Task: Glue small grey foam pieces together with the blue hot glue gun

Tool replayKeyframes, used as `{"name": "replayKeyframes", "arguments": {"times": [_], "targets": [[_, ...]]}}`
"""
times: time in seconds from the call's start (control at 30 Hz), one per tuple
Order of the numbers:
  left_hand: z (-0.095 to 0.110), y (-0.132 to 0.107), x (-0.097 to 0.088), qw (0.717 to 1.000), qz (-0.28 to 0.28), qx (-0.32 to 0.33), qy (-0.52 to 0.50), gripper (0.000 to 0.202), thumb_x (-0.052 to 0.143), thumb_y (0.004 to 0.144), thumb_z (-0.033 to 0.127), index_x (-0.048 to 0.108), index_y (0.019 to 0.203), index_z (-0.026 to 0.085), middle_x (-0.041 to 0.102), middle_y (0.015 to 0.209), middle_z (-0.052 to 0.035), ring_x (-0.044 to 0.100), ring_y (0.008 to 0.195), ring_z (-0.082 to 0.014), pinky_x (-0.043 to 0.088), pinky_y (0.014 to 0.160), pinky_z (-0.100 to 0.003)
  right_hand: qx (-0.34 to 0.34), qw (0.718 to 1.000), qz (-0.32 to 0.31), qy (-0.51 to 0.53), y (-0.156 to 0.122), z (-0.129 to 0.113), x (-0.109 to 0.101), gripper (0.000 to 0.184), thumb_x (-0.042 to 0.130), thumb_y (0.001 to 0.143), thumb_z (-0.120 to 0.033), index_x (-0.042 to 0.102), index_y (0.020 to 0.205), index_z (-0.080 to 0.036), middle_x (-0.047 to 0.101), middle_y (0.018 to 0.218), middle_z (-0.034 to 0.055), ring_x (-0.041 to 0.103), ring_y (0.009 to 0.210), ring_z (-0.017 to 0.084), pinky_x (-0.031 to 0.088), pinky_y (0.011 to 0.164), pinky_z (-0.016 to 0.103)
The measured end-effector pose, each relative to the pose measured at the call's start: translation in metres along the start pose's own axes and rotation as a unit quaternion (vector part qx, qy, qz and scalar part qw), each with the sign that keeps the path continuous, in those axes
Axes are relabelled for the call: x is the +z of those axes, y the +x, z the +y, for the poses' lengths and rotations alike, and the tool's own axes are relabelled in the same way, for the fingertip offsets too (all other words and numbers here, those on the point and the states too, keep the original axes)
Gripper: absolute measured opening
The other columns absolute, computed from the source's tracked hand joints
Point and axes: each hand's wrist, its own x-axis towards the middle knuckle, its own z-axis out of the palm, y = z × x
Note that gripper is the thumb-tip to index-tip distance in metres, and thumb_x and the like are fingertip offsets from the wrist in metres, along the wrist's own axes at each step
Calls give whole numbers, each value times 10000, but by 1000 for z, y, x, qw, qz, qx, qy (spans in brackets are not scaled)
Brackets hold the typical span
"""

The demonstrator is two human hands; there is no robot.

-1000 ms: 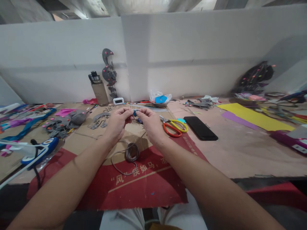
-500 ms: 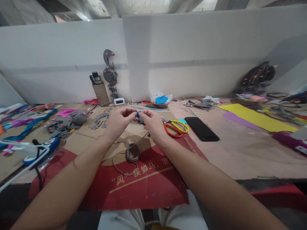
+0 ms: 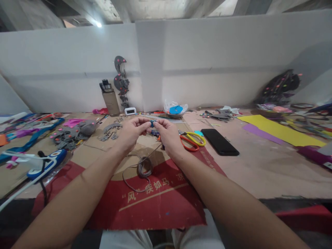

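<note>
My left hand (image 3: 135,130) and my right hand (image 3: 166,133) meet over the middle of the table. Between their fingertips they pinch a small blue piece (image 3: 152,123), mostly covered by the thumbs; its kind is too small to make out. A dark, beaded-looking bit (image 3: 155,132) hangs just under the fingers. Below the hands, a coil of thin grey cord (image 3: 145,167) lies on a red and brown cardboard sheet (image 3: 166,193), one strand running up toward my right hand. Scissors (image 3: 192,141) with red and yellow handles rest right beside that hand.
A black phone (image 3: 220,141) lies right of the scissors. Yellow sheet (image 3: 280,129) and purple sheet (image 3: 261,134) lie farther right. At the back stand a bottle (image 3: 110,100), a small white clock (image 3: 130,111) and a bowl (image 3: 176,112). Grey felt pieces (image 3: 74,133) and a power strip (image 3: 48,165) are left.
Both hands stay together on the blue piece, with the fingers slightly shifted. The whole view has moved a little, so things on the table appear slightly lower and to the right.
</note>
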Motion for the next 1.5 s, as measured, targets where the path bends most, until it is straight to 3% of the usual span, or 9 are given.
{"name": "replayKeyframes", "arguments": {"times": [0.23, 0.57, 0.8, 0.87, 1.0, 1.13, 1.23, 1.37, 1.5], "targets": [[-3, 1, -6, 991, 52, 76, 97, 172, 644, 729, 310, 632, 784, 148, 634, 626, -20, 546, 554, -114, 403, 538, -242, 6, 996, 3, -90, -5, -5, 2, 290, 568, 758, -426, 545, 939, -200, 458, 618, -69, 413, 541, 91, 333, 523, 224], [4, -4, -15, 880, 136, 213, 402, 83, 572, 737, 216, 647, 734, 179, 618, 677, -7, 535, 616, -117, 410, 626, -250, -132, 964, -32, -229, -16, -20, 5, 200, 445, 876, -321, 580, 834, -179, 603, 782, 18, 530, 728, 139, 408, 686, 269], [3, 2, -17, 987, 108, 67, 95, 209, 658, 702, 362, 626, 774, 168, 643, 693, -27, 559, 615, -131, 426, 597, -256, -366, 829, -184, -381, -44, -43, 17, 220, 445, 890, -274, 608, 1020, -203, 597, 1025, 108, 502, 986, 218, 403, 883, 401], [3, 6, -20, 993, 110, 32, -13, 233, 686, 680, 362, 616, 777, 162, 637, 675, -19, 554, 598, -112, 423, 593, -241, -389, 826, -198, -356, -44, -52, 12, 198, 446, 890, -274, 608, 986, -216, 608, 982, 84, 520, 960, 201, 412, 869, 373], [1, 12, -27, 986, 136, 30, -96, 226, 721, 655, 315, 623, 770, 146, 633, 687, -15, 559, 611, -87, 411, 595, -211, -254, 890, -55, -374, -25, -53, -14, 199, 416, 899, -300, 586, 881, -198, 607, 875, 76, 550, 833, 183, 427, 748, 321], [-3, 15, -35, 983, 154, 19, -94, 235, 728, 657, 313, 622, 778, 143, 628, 666, -14, 560, 607, -90, 385, 558, -202, -55, 835, -42, -546, -7, -12, -41, 314, 579, 761, -473, 510, 589, -219, 498, 559, 38, 498, 568, 183, 382, 569, 319], [-5, 15, -38, 985, 161, 26, -60, 253, 734, 647, 331, 625, 776, 143, 621, 661, -14, 545, 598, -93, 364, 531, -205, -42, 825, -38, -562, -3, 27, -49, 249, 678, 644, -392, 498, 602, -225, 498, 562, 27, 462, 506, 159, 346, 487, 290], [-4, 13, -39, 985, 171, 29, -8, 279, 732, 643, 364, 639, 785, 143, 558, 583, 24, 439, 494, -70, 299, 469, -212, 10, 882, -66, -466, 5, 45, -53, 127, 621, 615, -197, 500, 585, -224, 513, 517, 11, 449, 447, 137, 333, 436, 267], [-3, 13, -37, 985, 169, 13, -19, 292, 747, 618, 356, 650, 789, 140, 544, 585, 30, 411, 493, -64, 275, 455, -208, 37, 943, -12, -332, 8, 22, -50, 123, 546, 666, -218, 574, 785, -202, 596, 665, 17, 539, 589, 170, 441, 551, 303]]}}
